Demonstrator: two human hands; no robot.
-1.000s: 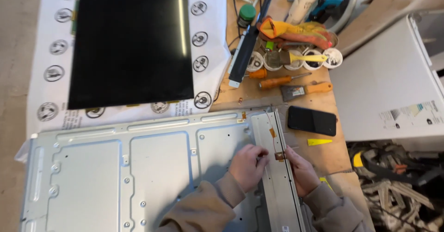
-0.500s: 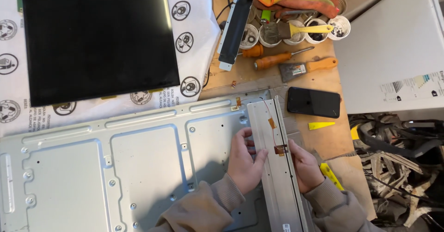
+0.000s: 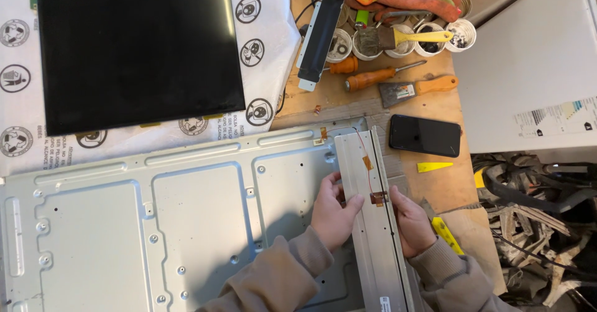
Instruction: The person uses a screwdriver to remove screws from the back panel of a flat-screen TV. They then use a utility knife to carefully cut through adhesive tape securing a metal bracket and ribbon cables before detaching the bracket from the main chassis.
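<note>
I am seeing both hands gripping the long metal strip [image 3: 372,215] beside the large metal back panel [image 3: 155,219]: left hand [image 3: 333,211] on the panel side, right hand [image 3: 411,222] opposite.

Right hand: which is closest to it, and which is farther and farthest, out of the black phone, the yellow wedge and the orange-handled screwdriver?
From the right hand, in the head view:
1. Yellow wedge: nearest, on the wooden bench just up and to its right.
2. Black phone: next, lying flat just beyond the wedge.
3. Orange-handled screwdriver: farthest, up near the white cups of small parts.
</note>
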